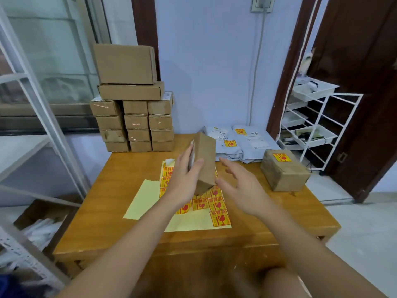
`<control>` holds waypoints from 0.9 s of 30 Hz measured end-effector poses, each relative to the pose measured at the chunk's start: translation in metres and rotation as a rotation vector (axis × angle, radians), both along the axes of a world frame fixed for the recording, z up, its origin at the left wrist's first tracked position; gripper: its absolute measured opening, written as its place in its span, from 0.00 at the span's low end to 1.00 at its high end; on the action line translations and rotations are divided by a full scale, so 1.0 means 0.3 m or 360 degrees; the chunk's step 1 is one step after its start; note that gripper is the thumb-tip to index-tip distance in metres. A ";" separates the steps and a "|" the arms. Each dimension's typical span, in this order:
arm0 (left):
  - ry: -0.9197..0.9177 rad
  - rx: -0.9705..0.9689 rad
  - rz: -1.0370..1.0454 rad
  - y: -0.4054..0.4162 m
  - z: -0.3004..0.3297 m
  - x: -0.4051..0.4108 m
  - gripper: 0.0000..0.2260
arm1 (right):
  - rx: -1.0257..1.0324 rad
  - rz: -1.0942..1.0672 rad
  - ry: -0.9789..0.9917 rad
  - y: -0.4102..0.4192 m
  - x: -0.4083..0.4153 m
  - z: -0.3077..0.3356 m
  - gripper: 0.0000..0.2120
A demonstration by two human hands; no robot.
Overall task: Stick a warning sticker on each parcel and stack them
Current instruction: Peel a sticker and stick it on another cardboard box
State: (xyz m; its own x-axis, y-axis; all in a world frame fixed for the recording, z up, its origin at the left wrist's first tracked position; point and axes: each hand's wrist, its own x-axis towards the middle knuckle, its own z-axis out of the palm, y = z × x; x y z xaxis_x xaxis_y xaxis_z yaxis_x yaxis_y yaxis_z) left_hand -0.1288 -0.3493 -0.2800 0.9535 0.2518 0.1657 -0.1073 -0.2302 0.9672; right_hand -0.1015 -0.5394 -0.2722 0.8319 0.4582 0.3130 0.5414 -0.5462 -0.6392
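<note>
My left hand (186, 179) grips a small brown cardboard parcel (207, 160), held tilted above the sticker sheet (214, 208). That yellow sheet lies on the wooden table (107, 201) and carries several red-and-yellow warning stickers. My right hand (241, 186) hovers open just right of the parcel, fingers spread, not touching it. A brown parcel with a sticker on top (283, 169) sits at the table's right side. Grey mailer bags (242, 143), some stickered, lie stacked at the back.
A tall stack of plain cardboard boxes (133, 117) stands at the table's back left corner. An empty backing strip (142, 200) lies left of the sheet. A white wire rack (311, 125) stands to the right, metal shelving (32, 125) to the left.
</note>
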 end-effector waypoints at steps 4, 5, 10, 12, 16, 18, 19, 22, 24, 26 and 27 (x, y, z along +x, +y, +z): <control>0.0062 -0.0443 -0.0111 -0.163 -0.004 -0.005 0.22 | 0.0276 -0.0054 0.0242 -0.097 -0.051 0.005 0.27; 0.0071 -0.0546 -0.0145 -0.195 -0.011 -0.007 0.22 | 0.0315 -0.0081 0.0281 -0.120 -0.060 0.002 0.26; 0.0139 -0.0844 -0.0268 -0.318 -0.072 0.002 0.24 | 0.0607 -0.0090 0.0503 -0.203 -0.094 -0.032 0.26; 0.0134 -0.0851 -0.0297 -0.353 -0.078 0.000 0.26 | 0.0727 -0.0104 0.0568 -0.216 -0.097 -0.053 0.30; 0.0041 -0.0614 -0.0310 -0.389 -0.071 -0.007 0.20 | 0.0863 -0.0016 0.0675 -0.225 -0.100 -0.063 0.26; 0.0019 -0.0424 -0.0373 -0.388 -0.071 -0.009 0.22 | 0.0908 -0.0007 0.0676 -0.235 -0.089 -0.068 0.24; 0.0035 -0.0348 -0.0369 -0.386 -0.070 -0.009 0.21 | 0.0894 -0.0045 0.0630 -0.241 -0.081 -0.069 0.26; 0.0018 -0.0142 -0.0269 -0.371 -0.051 -0.020 0.27 | 0.0585 -0.0228 0.0424 -0.262 -0.057 -0.080 0.37; -0.0032 0.0193 -0.0192 -0.351 -0.043 -0.015 0.29 | 0.0250 -0.0329 0.0324 -0.277 -0.054 -0.077 0.40; -0.0062 0.0524 -0.0189 -0.332 -0.043 -0.014 0.29 | -0.0179 -0.0432 0.0188 -0.286 -0.051 -0.076 0.42; -0.0044 0.0646 -0.0202 -0.322 -0.043 -0.013 0.29 | -0.0353 -0.0474 0.0139 -0.285 -0.048 -0.078 0.42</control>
